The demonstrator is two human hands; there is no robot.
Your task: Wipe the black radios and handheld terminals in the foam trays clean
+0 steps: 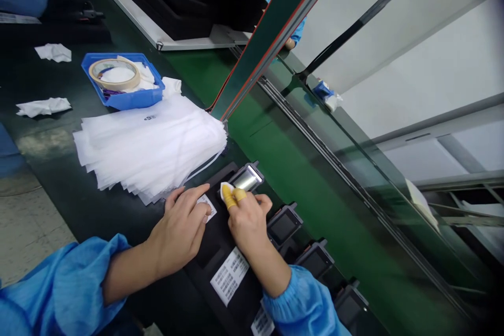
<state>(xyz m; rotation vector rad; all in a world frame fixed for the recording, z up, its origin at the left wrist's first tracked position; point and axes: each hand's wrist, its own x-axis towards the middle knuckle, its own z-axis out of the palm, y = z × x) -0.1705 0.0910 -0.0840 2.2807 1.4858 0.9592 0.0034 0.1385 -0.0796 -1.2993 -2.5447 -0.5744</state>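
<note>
My right hand (248,220) wears yellow finger cots on two fingers. Those fingers press a small white wipe (222,192) at the edge of a handheld device (249,177), whose screen is lit or catches glare. To the left, my left hand (179,228) lies with fingers stretched over a black tray (212,268), partly covering a barcode label (208,207). A larger sheet of barcode labels (230,275) lies on the tray below my hands. Further devices with dark screens, such as this handheld device (284,224), stand in a row along the tray's right side.
A fanned stack of white bags (149,147) lies beyond my left hand. Behind it stands a blue bin (134,100) holding a tape roll (114,74). Crumpled white wipes (44,107) lie at left. A slanted green post (271,31) rises at the table edge, beside a green belt (268,136).
</note>
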